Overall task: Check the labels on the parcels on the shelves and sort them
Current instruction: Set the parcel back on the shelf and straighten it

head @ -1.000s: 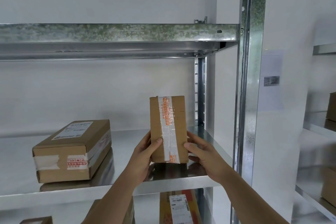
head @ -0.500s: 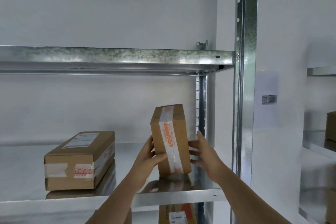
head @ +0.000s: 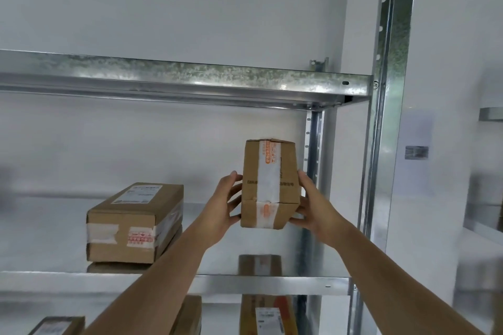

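Five cardboard parcels: one held parcel between two hands, one labelled parcel left of that grip, three below it; two metal shelves

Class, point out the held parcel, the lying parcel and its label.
held parcel [head: 269, 185]: head view, taped front face.
lying parcel [head: 119, 236]: head view, near end face.
label [head: 141, 193]: head view, middle of white sticker on the lying parcel's top.
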